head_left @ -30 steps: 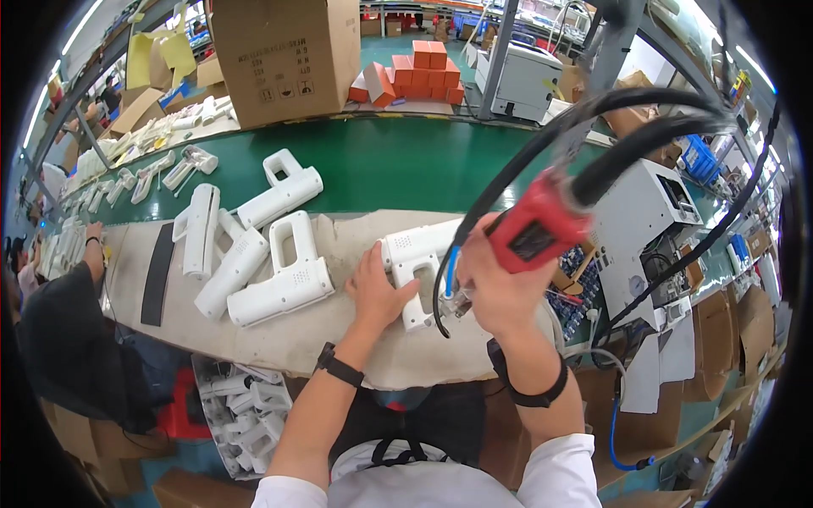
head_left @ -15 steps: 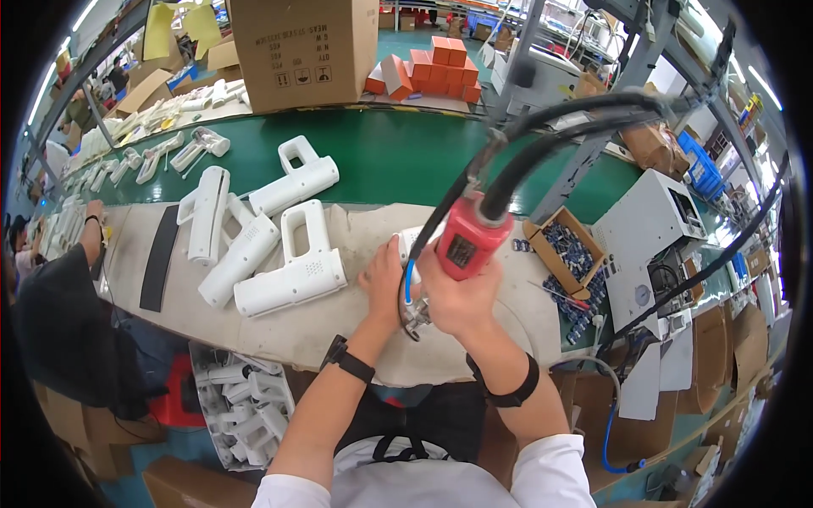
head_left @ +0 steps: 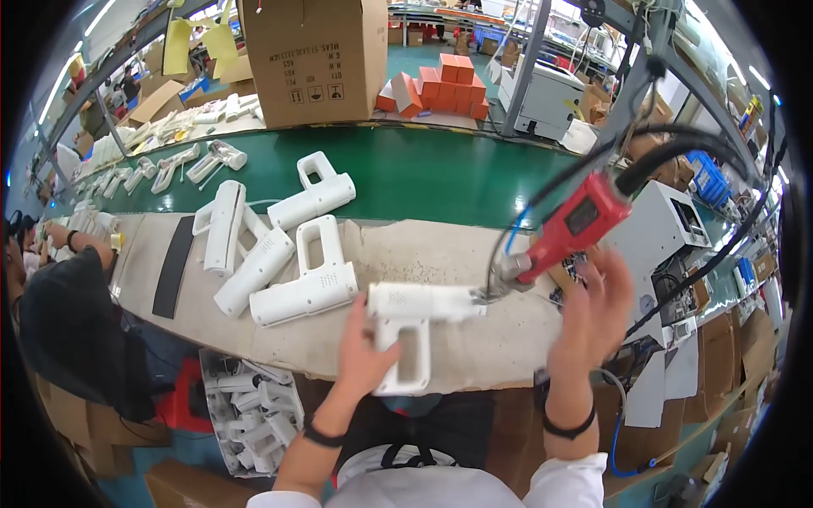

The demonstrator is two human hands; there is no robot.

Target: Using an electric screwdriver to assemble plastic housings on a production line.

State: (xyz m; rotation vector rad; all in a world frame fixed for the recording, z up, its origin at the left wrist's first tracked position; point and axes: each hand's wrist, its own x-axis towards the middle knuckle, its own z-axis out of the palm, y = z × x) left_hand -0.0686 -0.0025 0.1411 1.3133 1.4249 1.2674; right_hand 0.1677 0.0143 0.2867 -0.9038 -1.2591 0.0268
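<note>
My left hand (head_left: 362, 349) grips a white gun-shaped plastic housing (head_left: 425, 301) by its barrel end and handle. The housing hangs over the front of the bench, its loop handle pointing toward me. Just past its right end, a red power screwdriver (head_left: 576, 224) hangs tilted from black cables, its metal head near the housing. Whether the head touches it, I cannot tell. My right hand (head_left: 593, 313) is below and right of the screwdriver, blurred, fingers spread and holding nothing. Several similar white housings (head_left: 305, 292) lie on the bench to the left.
A small cardboard box of screws or small parts (head_left: 563, 275) is partly hidden behind my right hand. A black strip (head_left: 174, 267) lies at left. Beyond the bench runs a green belt (head_left: 406, 169) with a large carton (head_left: 313, 63). A crate of housings (head_left: 254, 415) stands below; a co-worker (head_left: 80, 322) is at left.
My right hand has let go of the red screwdriver and moved right; the tool has swung up and right. My left hand has brought the white housing into clear view, nearer to me.
</note>
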